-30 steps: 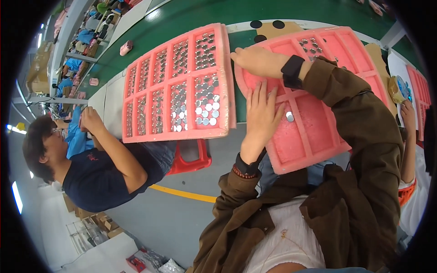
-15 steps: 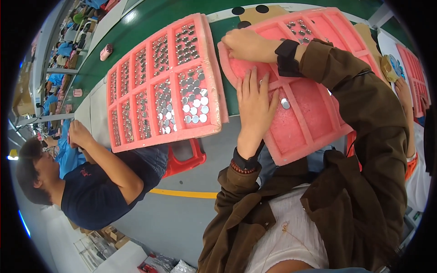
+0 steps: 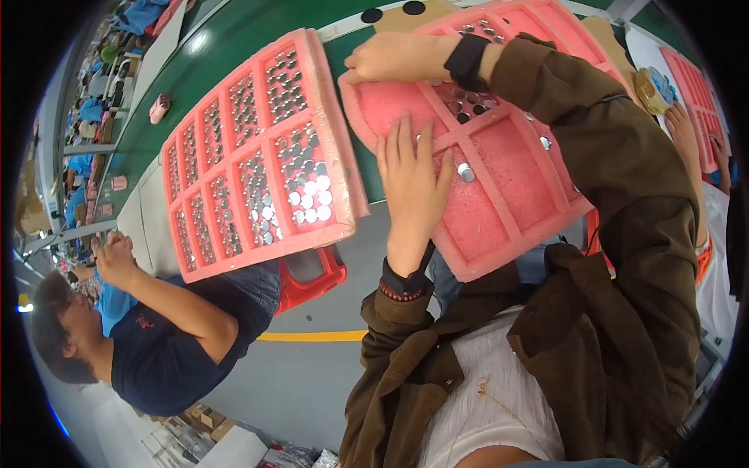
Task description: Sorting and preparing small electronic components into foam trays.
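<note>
Slouchy brown jacket (image 3: 624, 214) is worn open over a white top (image 3: 503, 366); chunky black wristband (image 3: 466, 64) strapped on right wrist, reddish beads (image 3: 400, 295) on left.

Brown sleeve (image 3: 624, 171) hid the middle of the pink tray (image 3: 480, 218)!

What a screen, with compartments lost beneath it! The right hand (image 3: 402, 57) covered part of the tray's left end, and whether its fingers pinched or merely rested, nobody could tell. The left hand (image 3: 411, 175) masked a stretch of edge. Whatever sat in a co-worker's hands (image 3: 115, 264) was too small to name, the background clutter (image 3: 94, 109) blurred together, and a second worker (image 3: 714, 269) was cut by the dark rim!
</note>
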Tool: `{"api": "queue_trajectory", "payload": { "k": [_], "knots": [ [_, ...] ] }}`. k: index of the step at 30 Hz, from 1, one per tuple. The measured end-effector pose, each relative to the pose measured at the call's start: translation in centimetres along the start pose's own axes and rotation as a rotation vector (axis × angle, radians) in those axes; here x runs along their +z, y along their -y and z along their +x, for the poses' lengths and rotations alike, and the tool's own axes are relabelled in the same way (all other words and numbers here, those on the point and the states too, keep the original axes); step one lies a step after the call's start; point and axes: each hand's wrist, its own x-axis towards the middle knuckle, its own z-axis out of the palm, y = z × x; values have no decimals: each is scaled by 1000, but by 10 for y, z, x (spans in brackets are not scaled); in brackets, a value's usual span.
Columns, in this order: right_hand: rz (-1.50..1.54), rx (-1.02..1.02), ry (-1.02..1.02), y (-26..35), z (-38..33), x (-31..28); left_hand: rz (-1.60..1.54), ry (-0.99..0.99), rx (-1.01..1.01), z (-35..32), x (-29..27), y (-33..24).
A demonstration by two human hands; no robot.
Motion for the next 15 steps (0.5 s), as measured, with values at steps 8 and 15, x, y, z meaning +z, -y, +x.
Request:
{"api": "queue_trajectory", "payload": {
  "k": [8,15],
  "knots": [
    [296,440,208,-1,-38,-79,-2,-14,0,-3,-2,4],
    [431,404,129,-26,-97,-18,3,1,11,2,-1,-3]
  ]
}}
